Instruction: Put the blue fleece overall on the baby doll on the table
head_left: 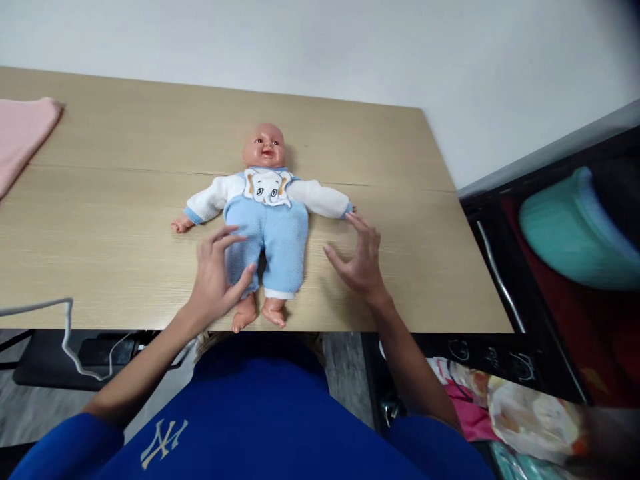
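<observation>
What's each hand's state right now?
Left hand: open, fingers spread, touching the doll at its blue trouser leg, not gripping.
Right hand: open, holding nothing, over the table beside the doll.

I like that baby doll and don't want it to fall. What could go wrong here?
The doll lies with its feet right at the near edge of the table, so a tug from the left hand, open on its blue trouser leg, might slide it off. The right hand, open beside the doll's arm, could knock it askew. The white cable by the table's left end might snag an arm.
</observation>
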Available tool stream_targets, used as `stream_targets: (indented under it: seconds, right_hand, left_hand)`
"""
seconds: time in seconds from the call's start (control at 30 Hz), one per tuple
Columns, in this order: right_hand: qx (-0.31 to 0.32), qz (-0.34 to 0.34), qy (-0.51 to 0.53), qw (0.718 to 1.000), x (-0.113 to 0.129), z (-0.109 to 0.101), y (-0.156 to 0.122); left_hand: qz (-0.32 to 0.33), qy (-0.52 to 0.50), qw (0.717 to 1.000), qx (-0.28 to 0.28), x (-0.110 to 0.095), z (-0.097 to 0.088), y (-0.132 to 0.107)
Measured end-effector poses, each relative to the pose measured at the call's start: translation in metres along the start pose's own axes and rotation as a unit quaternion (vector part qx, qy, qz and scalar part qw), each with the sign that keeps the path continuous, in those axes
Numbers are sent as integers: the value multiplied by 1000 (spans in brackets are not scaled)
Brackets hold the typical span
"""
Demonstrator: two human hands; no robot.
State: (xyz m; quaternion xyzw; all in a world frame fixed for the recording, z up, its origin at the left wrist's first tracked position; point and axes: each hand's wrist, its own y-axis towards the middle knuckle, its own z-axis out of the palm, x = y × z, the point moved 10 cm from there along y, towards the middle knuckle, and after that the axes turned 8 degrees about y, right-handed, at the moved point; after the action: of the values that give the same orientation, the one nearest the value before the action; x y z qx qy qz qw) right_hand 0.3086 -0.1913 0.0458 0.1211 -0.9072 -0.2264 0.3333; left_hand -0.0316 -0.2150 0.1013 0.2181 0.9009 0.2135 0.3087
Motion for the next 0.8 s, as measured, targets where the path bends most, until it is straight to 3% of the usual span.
stream_targets:
  seconds: [0.1, 0.2, 0.3, 0.4, 0.5, 0.6, 0.7, 0.8]
  right_hand:
    - [23, -10, -6, 1000, -53, 9, 35]
    - [52, -36, 19, 998, -84, 23, 65]
    - [68, -33, 31, 997, -102, 30, 89]
    - [59, -31, 42, 997, -99, 21, 109]
    - [-1, -51, 99, 994, -75, -5, 126]
    - [-37, -73, 182, 980, -42, -16, 136]
    - [-46, -54, 263, 962, -27, 0, 134]
    - [-49, 13, 321, 946, -38, 32, 115]
  left_hand:
    - [33, -6, 998, 43, -10, 38, 64]
    - [69, -3, 991, 116, -13, 90, 120]
    - [104, 16, 979, 177, -11, 140, 159]
    - [120, 59, 965, 224, -7, 175, 182]
    - [111, 95, 961, 234, -6, 187, 192]
    - [96, 101, 967, 213, -6, 181, 197]
    - [75, 70, 979, 173, 3, 170, 200]
    - [53, -14, 991, 125, 19, 157, 202]
